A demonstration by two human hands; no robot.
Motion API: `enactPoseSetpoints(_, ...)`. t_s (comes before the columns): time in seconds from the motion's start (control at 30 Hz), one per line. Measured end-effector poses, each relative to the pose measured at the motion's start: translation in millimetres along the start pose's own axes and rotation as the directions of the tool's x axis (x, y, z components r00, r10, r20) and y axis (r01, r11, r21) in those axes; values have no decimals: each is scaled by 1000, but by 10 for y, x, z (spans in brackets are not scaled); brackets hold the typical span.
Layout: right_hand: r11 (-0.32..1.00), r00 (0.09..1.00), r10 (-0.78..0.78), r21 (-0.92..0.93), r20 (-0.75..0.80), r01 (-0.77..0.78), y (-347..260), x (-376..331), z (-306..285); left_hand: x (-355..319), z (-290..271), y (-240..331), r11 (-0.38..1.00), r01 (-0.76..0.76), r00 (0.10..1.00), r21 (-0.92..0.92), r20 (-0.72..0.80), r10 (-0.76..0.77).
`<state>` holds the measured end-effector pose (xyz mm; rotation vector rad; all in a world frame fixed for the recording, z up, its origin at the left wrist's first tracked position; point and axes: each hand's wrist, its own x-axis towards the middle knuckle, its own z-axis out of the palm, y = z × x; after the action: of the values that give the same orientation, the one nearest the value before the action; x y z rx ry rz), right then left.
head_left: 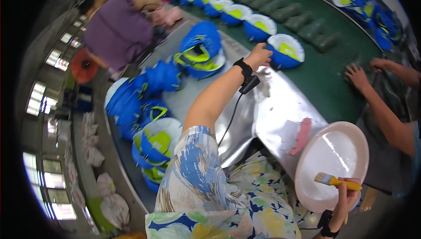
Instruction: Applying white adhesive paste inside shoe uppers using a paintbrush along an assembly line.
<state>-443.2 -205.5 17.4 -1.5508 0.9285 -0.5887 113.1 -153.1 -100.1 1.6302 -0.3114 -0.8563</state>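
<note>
My left hand (258, 56) reaches forward over the metal table, fingers curled at the near left edge of a blue shoe-upper-like piece (285, 54) with a white rim and yellow-green patch. The fingertips seem to pinch that edge, though their exact hold is partly hidden. This piece sits on the green belt (324, 76), nearest in a row of similar pieces. In my right hand (347, 196) is a paintbrush (335, 180) with a yellow handle and pale bristles. It lies over a large white basin (300, 168), tilted, with a shiny white inside. Whether this hand also supports the basin is unclear.
Stacks of blue pieces (160, 138) stand on the metal table (237, 147) at left. Dark elongated shapes (302, 21) line the belt. A pink patch (301, 136) lies beside the basin. A co-worker's hands (358, 76) rest across the belt; another person (116, 30) is at far left.
</note>
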Motion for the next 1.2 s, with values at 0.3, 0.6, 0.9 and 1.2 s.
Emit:
enactPoseSetpoints(0.3, 998, 993, -17, 59, 118, 10, 16, 66, 253, -1831, -2514, -29, 387, 23, 722, 922, -283, 631)
enactPoseSetpoints(0.6, 991, 986, -105, 95, 126, 93, -35, -208, 220, -2083, -2683, -785, 710, 513, 772, 482, -621, -136)
enactPoseSetpoints(0.9, 986, 989, -137, 106, 60, 130, 166, -289, 108, -3076, -1068, -218, 756, 217, 948, -618, 318, -13)
enactPoseSetpoints(1.2, 988, 987, -153, 15, -40, 154, 96, -151, 58, -2749, -1221, -1035, 881, 390, 921, -268, 117, -372)
